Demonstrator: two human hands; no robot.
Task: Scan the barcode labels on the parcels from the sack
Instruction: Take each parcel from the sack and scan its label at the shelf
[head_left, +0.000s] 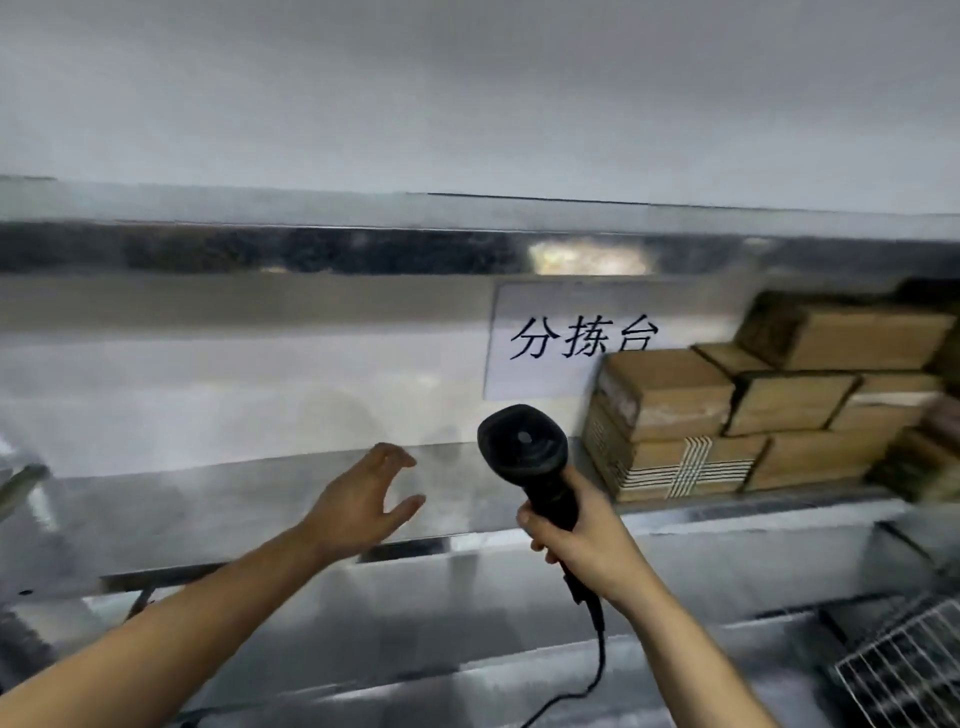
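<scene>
Person at a steel bench; frame is smeared, so fine detail is unreliable. Right hand (582, 540), lower centre-right of frame, is wrapped round the grip of a black handheld scanner (524, 447), fingers curled fully about the handle, scan head up and tipped toward the wall; its cable (597, 660) drops toward the bottom edge. Left hand (363, 501), just left of centre, hangs above the steel shelf (208, 514) with fingers (397, 457) loosely spread and slightly crooked, thumb apart, holding nothing and touching nothing that I can make out. Parcels (753, 410): a stack of brown cardboard boxes at centre-right, sitting on the same shelf, just right of the scanner head; one lower box carries a striped tape cross. No barcode label legible from here. A white sign (550, 338) with printed characters is on the back panel, partly hidden by the stack. A wire rack (914, 670) shows at lower right. The sack is not in view. My reading: between scans, the scanner is ready but aimed at no label, free hand reaching for nothing in particular. Next move likely calls for the left hand to take a box, turn its label face toward the scanner, and for the right to level the head squarely at it.
</scene>
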